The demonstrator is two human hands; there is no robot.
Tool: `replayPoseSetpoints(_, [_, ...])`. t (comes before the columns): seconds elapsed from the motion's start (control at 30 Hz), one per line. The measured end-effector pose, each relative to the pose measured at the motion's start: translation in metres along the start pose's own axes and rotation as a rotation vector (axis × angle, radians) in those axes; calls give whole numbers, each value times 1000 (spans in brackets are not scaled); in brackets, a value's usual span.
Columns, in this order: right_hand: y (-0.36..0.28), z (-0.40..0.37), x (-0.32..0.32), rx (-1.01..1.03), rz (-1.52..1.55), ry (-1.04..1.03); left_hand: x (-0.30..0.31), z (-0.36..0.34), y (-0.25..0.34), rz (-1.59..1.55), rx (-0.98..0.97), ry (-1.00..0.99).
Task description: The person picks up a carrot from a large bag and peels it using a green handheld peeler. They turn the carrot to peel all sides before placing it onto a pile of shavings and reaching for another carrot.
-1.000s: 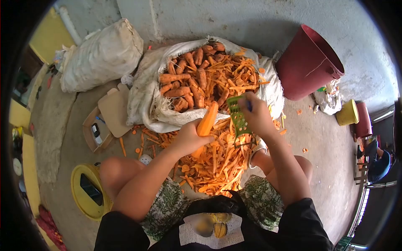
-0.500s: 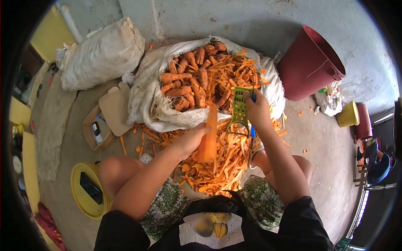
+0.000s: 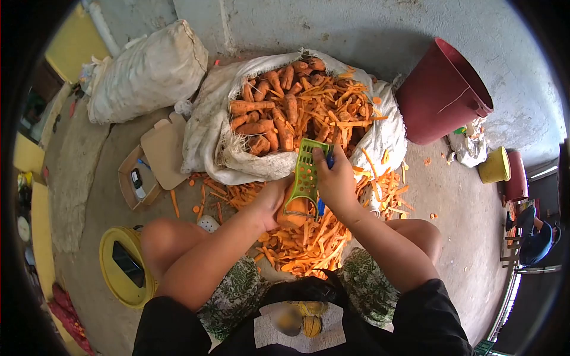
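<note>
Peeling stroke, I'd say: left hand [image 3: 270, 202] grips stubby orange carrot [image 3: 295, 212], right hand [image 3: 336, 181] clamps flat green plastic peeler [image 3: 304, 171]; next probably wants carrot rotated.

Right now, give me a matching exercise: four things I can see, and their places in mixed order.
1 green plastic peeler
2 dark red plastic bucket
3 full closed white woven sack
4 round yellow tub

a tilted, at the upper right
b at the lower left
c in the right hand
d at the upper left

Pairs: 1-c, 2-a, 3-d, 4-b
</note>
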State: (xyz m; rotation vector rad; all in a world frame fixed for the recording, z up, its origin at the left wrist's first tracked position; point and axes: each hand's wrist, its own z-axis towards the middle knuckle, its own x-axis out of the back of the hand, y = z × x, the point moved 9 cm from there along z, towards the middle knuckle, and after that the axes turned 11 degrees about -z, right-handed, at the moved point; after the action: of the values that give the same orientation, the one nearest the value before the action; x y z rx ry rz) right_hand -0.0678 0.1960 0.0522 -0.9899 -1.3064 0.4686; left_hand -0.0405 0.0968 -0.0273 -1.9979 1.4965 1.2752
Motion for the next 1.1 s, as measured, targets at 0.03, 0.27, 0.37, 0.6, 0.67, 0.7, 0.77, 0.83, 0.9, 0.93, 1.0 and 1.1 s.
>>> replayPoseSetpoints(0.03, [-2, -2, 1, -7, -77, 12, 1, 1, -2, -1, 1, 0])
replayPoseSetpoints(0.27, [3, 1, -4, 63, -151, 80, 11, 5, -7, 11, -10, 50])
replayPoseSetpoints(0.37, [6, 5, -6, 72, -228, 107, 10, 2, -4, 90, -22, 64])
replayPoseSetpoints(0.6, [78, 76, 70, -92, -331, 510, -16, -31, -20, 336, 75, 0])
replayPoseSetpoints(0.67, [102, 86, 89, -164, -340, 534, -21, -36, -16, 429, 50, -48])
replayPoseSetpoints(0.7, [106, 86, 93, -221, -310, 504, -19, -36, -15, 431, 51, -51])
replayPoseSetpoints(0.77, [98, 86, 92, -174, -299, 488, -18, -33, -2, 452, -94, -93])
replayPoseSetpoints(0.83, [86, 83, 87, -123, -282, 462, -10, -25, 12, 723, -236, -64])
replayPoseSetpoints(0.9, [60, 81, 66, 55, -371, 295, -13, -27, 27, 1001, -375, -25])
replayPoseSetpoints(0.93, [48, 77, 56, 90, -400, 187, -18, -29, 32, 1115, -435, -10])
replayPoseSetpoints(1.0, [29, 67, 44, 134, -442, 34, -23, -31, 39, 1227, -496, 6])
replayPoseSetpoints(1.1, [12, 54, 24, 228, -547, -193, -10, -31, 51, 1265, -498, 167])
